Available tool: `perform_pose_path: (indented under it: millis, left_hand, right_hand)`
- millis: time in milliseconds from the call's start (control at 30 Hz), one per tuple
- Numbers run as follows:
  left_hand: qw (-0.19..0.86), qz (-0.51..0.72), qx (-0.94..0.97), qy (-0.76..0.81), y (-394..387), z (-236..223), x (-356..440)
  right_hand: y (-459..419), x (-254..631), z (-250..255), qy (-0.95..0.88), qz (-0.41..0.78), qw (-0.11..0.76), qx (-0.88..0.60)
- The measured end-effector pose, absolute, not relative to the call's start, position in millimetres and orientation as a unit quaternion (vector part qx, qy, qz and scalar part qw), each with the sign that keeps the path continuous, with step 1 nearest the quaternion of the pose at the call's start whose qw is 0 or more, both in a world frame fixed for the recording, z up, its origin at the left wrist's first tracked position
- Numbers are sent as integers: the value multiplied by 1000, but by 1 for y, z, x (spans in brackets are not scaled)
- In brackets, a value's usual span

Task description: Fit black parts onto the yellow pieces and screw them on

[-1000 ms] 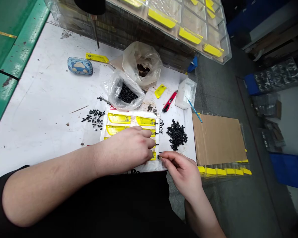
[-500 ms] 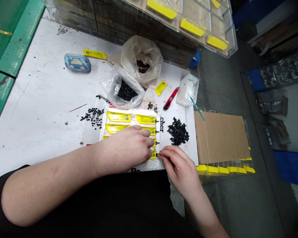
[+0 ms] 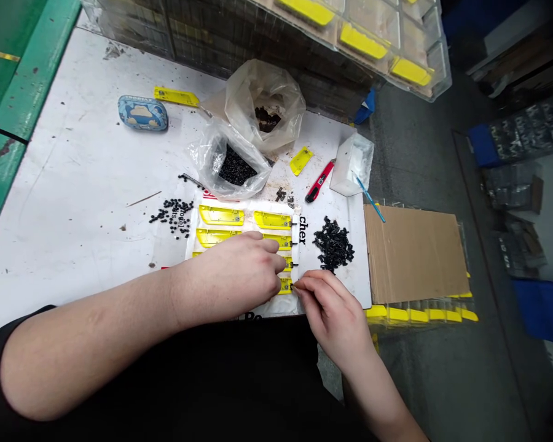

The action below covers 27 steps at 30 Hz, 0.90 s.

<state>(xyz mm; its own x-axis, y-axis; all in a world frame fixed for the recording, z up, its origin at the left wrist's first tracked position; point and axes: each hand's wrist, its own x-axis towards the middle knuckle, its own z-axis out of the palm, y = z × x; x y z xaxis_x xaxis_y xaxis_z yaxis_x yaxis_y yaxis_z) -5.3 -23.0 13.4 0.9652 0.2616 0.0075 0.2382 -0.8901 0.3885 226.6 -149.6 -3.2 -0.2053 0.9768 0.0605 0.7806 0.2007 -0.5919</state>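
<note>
Three yellow pieces [image 3: 273,221] down the right-hand column, lower middle of frame, each show a black tab [image 3: 294,244] poking out at the right end; these look done, by my reading. Fourth and lowest, the near yellow piece [image 3: 285,286], appears in progress. Right hand [image 3: 295,287] at its right end, thumb and forefinger pinched together on a small black part [image 3: 292,286], mostly hidden by the fingertips; whether it is seated, cannot tell. Left hand [image 3: 239,270] lies palm down across the lower pieces, fingers curled by the near one; its grip is out of sight, cannot tell if it holds or only presses. The two hands sit close, a small gap between. Left-hand column: two yellow pieces [image 3: 221,215] in fair view, no tab seen at their right ends, so possibly untouched or not meant for one; those lower are largely covered by hand and forearm. All lie on a white pad [image 3: 295,255] on the table [image 3: 87,153]. Plenty of supply: a heap of black parts [image 3: 333,245] right of centre, just beyond the right hand. Black beads [image 3: 172,216] scattered left of the pad; their use is unclear from here.
</note>
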Motion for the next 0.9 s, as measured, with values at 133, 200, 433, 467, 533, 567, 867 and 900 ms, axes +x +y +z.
perform_pose_path:
  millis: [133,200,433,467,533,567,867,900]
  left_hand:
    - [196,38,971,128,-22,13,-6]
    - [194,50,972,126,-22,11,-6]
    - [186,65,973,123,-23,8,-7]
    - [183,64,973,122,-24,8,-7]
    - [179,67,974,122,-25,8,-7]
    - [178,69,974,123,-25,9,-7]
    - [181,192,957,119,-20,24,-16]
    - [177,209,954,123,-19,26,-17]
  right_hand:
    - [-151,225,-6,-743,218,233,-589]
    - [-152,225,-6,-746,211,237,-586]
    - [-155,227,-3,-755,187,169,-606]
    - [-155,226,-1,-756,180,153,-611]
    - [-154,224,2,-756,173,134,-617]
    - [-154,224,4,-753,177,133,-619]
    - [-160,255,3,-659,93,212,-715]
    - [-161,258,1,-658,88,211,-717]
